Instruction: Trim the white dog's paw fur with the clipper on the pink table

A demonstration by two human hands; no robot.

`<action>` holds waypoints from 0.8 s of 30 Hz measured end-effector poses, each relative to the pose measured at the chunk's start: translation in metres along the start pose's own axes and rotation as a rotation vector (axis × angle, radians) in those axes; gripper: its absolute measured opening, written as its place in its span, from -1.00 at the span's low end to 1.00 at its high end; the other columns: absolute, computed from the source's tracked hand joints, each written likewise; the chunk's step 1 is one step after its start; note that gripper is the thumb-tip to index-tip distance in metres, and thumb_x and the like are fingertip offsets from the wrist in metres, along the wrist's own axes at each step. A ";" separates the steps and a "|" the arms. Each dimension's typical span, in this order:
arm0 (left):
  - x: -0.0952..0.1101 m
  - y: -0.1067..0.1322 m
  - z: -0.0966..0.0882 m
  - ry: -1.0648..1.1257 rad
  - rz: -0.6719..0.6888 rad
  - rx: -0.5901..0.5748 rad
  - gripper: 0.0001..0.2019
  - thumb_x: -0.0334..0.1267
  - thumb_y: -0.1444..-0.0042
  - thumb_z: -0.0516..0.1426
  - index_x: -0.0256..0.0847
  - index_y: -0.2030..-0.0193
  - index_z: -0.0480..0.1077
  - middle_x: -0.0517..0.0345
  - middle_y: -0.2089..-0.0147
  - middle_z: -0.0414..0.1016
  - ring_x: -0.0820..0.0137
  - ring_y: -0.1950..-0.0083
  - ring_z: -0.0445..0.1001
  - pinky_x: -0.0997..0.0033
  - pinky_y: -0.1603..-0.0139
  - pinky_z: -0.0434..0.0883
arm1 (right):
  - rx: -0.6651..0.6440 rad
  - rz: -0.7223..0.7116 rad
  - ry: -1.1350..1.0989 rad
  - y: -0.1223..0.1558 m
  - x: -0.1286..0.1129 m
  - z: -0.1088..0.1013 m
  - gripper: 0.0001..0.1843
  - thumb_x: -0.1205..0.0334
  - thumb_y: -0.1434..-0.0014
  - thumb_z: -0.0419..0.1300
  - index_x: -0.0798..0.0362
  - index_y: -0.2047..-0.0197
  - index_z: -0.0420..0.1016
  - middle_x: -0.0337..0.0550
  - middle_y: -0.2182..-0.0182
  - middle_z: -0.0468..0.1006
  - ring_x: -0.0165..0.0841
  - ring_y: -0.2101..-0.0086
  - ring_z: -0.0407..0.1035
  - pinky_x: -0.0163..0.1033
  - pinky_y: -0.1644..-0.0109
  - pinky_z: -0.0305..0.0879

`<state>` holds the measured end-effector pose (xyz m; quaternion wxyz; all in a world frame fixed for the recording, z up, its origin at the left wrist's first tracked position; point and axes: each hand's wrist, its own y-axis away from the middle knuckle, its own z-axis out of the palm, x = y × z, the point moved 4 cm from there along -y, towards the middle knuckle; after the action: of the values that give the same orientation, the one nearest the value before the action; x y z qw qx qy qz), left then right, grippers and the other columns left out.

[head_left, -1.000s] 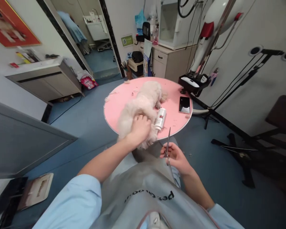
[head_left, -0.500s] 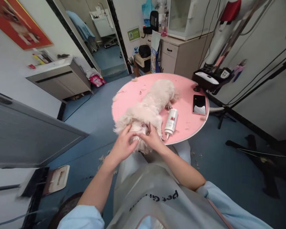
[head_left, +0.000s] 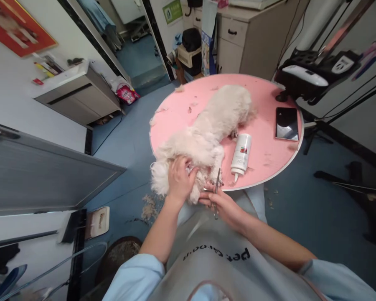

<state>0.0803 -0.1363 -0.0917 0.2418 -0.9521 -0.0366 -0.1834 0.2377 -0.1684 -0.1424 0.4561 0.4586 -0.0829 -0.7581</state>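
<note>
A white dog lies stretched along the pink round table, its head at the near edge. My left hand is curled on the side of its head, thumb and fingers closed around what looks like the ear flap; fur and fingers hide part of it. Just to the right, by the muzzle and a front paw, my right hand holds slim metal forceps, tips pointing up and away. Some of its fingers stretch toward the fur under the dog's head. A white squeeze bottle lies beside the dog.
A black phone rests at the table's right side, near a black holder on a stand. Loose fur tufts are scattered on the tabletop, with more fur on the floor. Cabinets stand behind.
The dog's head has turned. My left hand has shifted onto its side, and my right hand has drawn back from the head with the forceps. The camera view has tilted downward.
</note>
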 end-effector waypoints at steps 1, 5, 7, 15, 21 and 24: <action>-0.001 0.001 -0.002 -0.006 0.004 0.000 -0.74 -0.16 -0.14 0.18 -0.26 0.10 0.41 -0.08 0.08 0.48 0.20 -0.01 0.44 0.20 -0.07 0.37 | -0.065 0.026 -0.003 0.008 0.001 -0.002 -0.36 0.18 0.02 0.32 -0.04 -0.11 0.21 -0.14 0.10 0.52 -0.32 0.11 0.48 -0.20 0.03 0.32; -0.005 0.001 -0.007 -0.148 -0.052 -0.011 -0.69 -0.08 -0.05 0.25 -0.19 0.12 0.50 -0.12 -0.10 0.37 0.01 -0.24 0.27 -0.01 -0.21 0.26 | -0.325 -0.021 0.111 0.026 -0.003 0.007 -0.19 0.27 0.07 0.38 -0.04 -0.19 0.09 -0.28 0.30 0.52 -0.41 0.31 0.48 -0.22 0.15 0.35; -0.006 0.001 -0.006 -0.162 -0.087 -0.052 -0.67 -0.08 -0.02 0.26 -0.18 0.10 0.52 -0.14 -0.11 0.35 -0.02 -0.25 0.26 -0.04 -0.20 0.27 | -0.364 -0.053 0.205 0.025 -0.007 0.016 -0.35 0.25 0.00 0.32 0.01 -0.13 0.17 -0.33 0.40 0.47 -0.46 0.43 0.41 -0.24 0.26 0.36; 0.000 0.009 -0.002 -0.171 -0.055 -0.127 -0.62 -0.12 -0.05 0.25 -0.20 0.00 0.50 -0.17 -0.10 0.36 0.03 -0.13 0.36 0.07 -0.12 0.35 | -0.298 -0.086 0.463 0.016 -0.028 0.032 -0.74 0.30 -0.03 0.16 0.06 0.15 0.32 -0.36 0.57 0.35 -0.45 0.51 0.35 -0.41 0.53 0.29; 0.002 0.013 0.001 -0.206 -0.019 -0.112 -0.64 -0.14 -0.08 0.22 -0.18 -0.01 0.49 -0.19 -0.12 0.36 0.01 -0.15 0.33 0.05 -0.12 0.32 | -0.267 -0.067 0.434 0.009 -0.026 0.036 -0.76 0.25 -0.03 0.17 0.06 0.18 0.32 -0.29 0.50 0.45 -0.49 0.56 0.37 -0.45 0.57 0.26; -0.001 0.012 0.000 -0.174 -0.034 -0.099 -0.61 -0.11 -0.08 0.22 -0.23 -0.03 0.47 -0.20 -0.11 0.39 0.01 -0.15 0.33 0.05 -0.14 0.31 | -0.259 -0.083 0.366 0.008 -0.022 0.040 -0.74 0.28 0.01 0.15 0.06 0.18 0.32 -0.30 0.51 0.43 -0.45 0.49 0.39 -0.44 0.57 0.30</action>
<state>0.0813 -0.1472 -0.0971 0.1870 -0.9745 -0.0646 -0.1059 0.2150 -0.1678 -0.1020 0.4870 0.5293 0.1182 -0.6846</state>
